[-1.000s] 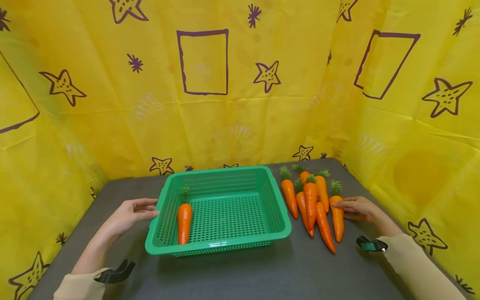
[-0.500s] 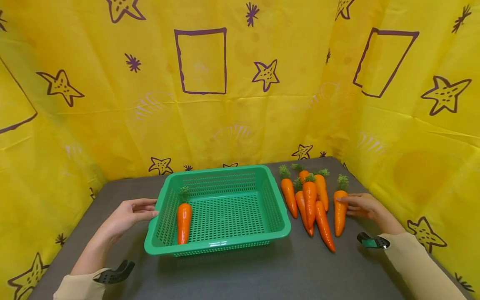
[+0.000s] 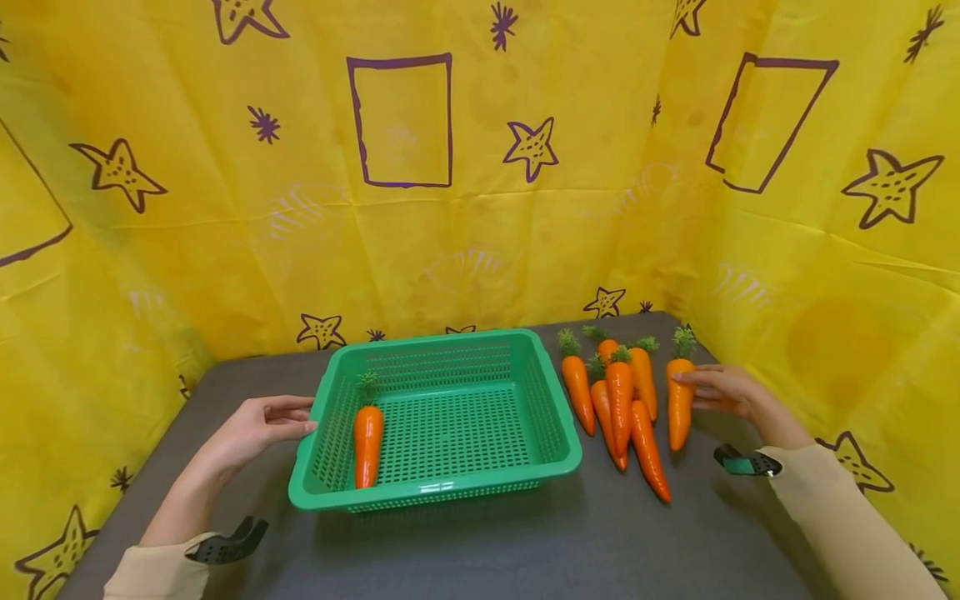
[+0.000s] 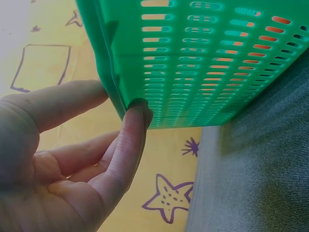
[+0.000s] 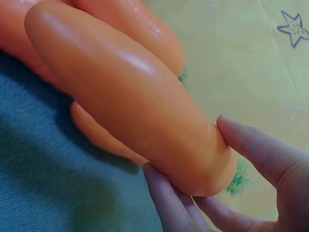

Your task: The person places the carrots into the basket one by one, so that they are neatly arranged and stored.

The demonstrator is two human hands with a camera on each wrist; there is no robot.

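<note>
The carrot (image 3: 679, 404) was at the right side of the counter (image 3: 487, 542), just beside the other carrots, its broad top pointing away from the person and its narrow tip towards them. Green leaves (image 3: 682, 343) stood up from the top. The right hand (image 3: 723, 392) had its grip clamped on the carrot near the leafy end; in the right wrist view, digits pressed the smooth orange surface from opposite sides. The head view alone did not settle whether the tip touched the counter.

To the left of it lay a cluster of carrots (image 3: 619, 400), some overlapping, with their leafy ends mostly towards the far edge and their tips towards the near side. Further left stood a green basket (image 3: 438, 486), rectangular and perforated with slots. Inside it, by the left wall, was a second carrot (image 3: 367, 446), leaves at the far end. The left hand (image 3: 255, 425) had its grip together on the basket's left rim, pinching the edge between digits, as the left wrist view showed.

Both arms wore beige sleeves (image 3: 840, 517), with a dark bracket (image 3: 228, 543) at the left wrist and another at the right. The counter was dark grey. Around it hung a yellow cloth (image 3: 405, 233) printed with purple starfish and rough rectangular outlines.
</note>
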